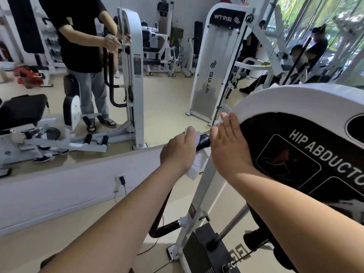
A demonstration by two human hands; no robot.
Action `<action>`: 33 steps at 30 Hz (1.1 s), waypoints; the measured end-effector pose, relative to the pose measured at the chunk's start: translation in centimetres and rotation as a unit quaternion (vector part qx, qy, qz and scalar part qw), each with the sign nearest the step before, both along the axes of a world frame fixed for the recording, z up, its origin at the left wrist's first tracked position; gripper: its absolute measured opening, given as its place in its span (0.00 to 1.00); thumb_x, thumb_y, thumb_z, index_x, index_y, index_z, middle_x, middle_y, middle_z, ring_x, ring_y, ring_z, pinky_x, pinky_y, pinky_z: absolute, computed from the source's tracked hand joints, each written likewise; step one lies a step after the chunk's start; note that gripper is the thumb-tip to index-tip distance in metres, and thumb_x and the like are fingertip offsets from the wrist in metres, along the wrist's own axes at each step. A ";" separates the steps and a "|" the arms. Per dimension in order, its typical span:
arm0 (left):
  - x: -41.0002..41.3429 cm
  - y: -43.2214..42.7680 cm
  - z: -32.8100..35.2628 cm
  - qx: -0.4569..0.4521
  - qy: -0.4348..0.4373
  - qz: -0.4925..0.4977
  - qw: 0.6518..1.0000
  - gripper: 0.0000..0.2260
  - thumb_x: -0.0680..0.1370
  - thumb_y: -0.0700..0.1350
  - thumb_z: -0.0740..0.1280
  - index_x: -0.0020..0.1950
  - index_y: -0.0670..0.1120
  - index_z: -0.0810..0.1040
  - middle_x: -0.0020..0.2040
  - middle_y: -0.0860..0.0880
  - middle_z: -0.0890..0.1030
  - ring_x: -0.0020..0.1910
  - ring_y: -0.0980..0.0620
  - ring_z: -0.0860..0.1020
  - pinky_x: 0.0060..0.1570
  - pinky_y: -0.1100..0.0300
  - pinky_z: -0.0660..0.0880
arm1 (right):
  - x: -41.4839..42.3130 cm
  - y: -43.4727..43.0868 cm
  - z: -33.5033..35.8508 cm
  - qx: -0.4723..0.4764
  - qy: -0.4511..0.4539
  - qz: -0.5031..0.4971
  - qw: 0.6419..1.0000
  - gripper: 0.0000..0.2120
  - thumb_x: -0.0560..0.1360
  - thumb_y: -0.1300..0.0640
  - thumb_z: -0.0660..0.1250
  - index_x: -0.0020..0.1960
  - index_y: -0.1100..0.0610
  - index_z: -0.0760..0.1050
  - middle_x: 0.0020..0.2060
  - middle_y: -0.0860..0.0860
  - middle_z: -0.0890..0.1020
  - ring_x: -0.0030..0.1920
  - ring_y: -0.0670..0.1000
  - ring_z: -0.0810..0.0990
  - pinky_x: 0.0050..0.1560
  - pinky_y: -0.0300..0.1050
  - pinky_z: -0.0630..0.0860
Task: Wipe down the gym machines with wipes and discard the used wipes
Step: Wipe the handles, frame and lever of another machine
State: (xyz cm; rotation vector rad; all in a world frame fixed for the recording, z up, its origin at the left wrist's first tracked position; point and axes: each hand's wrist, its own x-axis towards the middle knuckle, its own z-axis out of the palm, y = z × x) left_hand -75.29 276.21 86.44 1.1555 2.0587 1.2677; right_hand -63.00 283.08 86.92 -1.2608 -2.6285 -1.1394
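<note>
A white hip abductor machine (295, 99) with a black label panel fills the right side. Its black handle bar (203, 141) sticks out to the left of the white frame post (204, 186). My left hand (177, 152) is closed around that bar with a white wipe (198, 164) pressed under it; part of the wipe hangs down below my palm. My right hand (228, 142) lies flat, fingers together, on the machine's white curved edge just right of the bar, holding nothing.
A wall mirror (98, 75) ahead reflects me, other machines and seated people. Below it runs a white wall ledge with a socket and plugged-in cable (122, 181). The black weight stack (206, 251) stands low at my feet. Beige floor lies left.
</note>
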 end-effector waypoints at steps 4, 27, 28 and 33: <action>0.3 -0.6 -2.9 0.112 0.044 0.068 0.990 0.24 0.86 0.58 0.50 0.33 0.50 0.68 0.39 0.41 0.81 0.43 0.37 0.77 0.42 0.52 0.69 | 0.0 0.0 -0.4 0.006 -0.026 -0.027 0.999 0.21 0.83 0.58 0.50 0.73 0.65 0.62 0.73 0.66 0.68 0.82 0.68 0.49 0.81 0.64 0.39; -4.3 -2.5 -11.7 0.011 -0.347 -0.056 0.936 0.14 0.80 0.41 0.59 0.41 0.39 0.80 0.33 0.44 0.81 0.26 0.54 0.77 0.28 0.67 0.72 | -2.2 -9.2 -15.2 -0.565 0.492 -0.181 0.637 0.16 0.78 0.65 0.61 0.59 0.53 0.81 0.53 0.47 0.82 0.53 0.47 0.79 0.46 0.38 0.73; -4.7 -2.0 -9.8 0.031 -0.303 -0.098 0.947 0.14 0.78 0.42 0.59 0.38 0.40 0.81 0.34 0.46 0.82 0.28 0.54 0.78 0.31 0.65 0.72 | -2.2 -8.8 -15.4 -0.560 0.515 -0.195 0.619 0.14 0.77 0.65 0.61 0.56 0.54 0.82 0.51 0.48 0.83 0.51 0.48 0.80 0.45 0.40 0.73; -5.1 -0.3 -7.0 0.062 -0.333 -0.178 0.924 0.14 0.76 0.44 0.60 0.34 0.42 0.79 0.33 0.43 0.80 0.36 0.46 0.76 0.45 0.54 0.71 | -2.2 -7.6 -16.6 -0.557 0.612 -0.248 0.504 0.12 0.76 0.67 0.59 0.47 0.57 0.79 0.38 0.57 0.81 0.39 0.57 0.78 0.40 0.48 0.72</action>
